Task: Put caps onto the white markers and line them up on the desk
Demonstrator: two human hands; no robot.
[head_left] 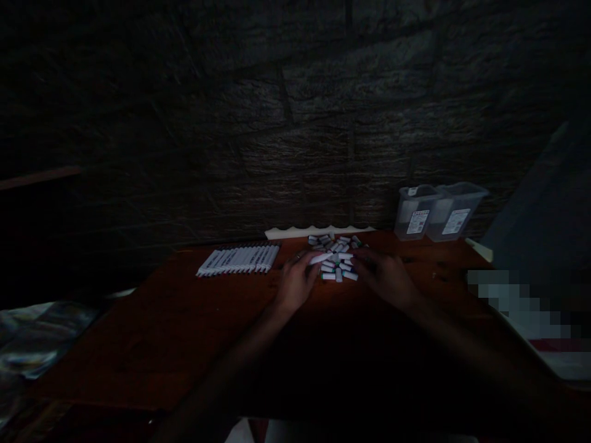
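My left hand [294, 280] is closed around a white marker [321, 258], whose end points right over a pile of loose caps. Opposite it, my right hand [388, 277] pinches a white marker cap [345, 256] at the fingertips, close to the marker's end. Beneath and around both hands lie several short white marker caps [338, 275], some with green or blue ends. To the left, a neat row of white markers [240, 258] with dark print lies side by side on the wooden table. Dim light hides fine detail of the fingers.
Two clear plastic containers [415, 215] with labels stand at the table's back right. A white wavy-edged strip [318, 232] runs along the brick wall [258, 141]. Crinkled plastic bags [46, 335] lie beyond the left edge of the wooden table [152, 344].
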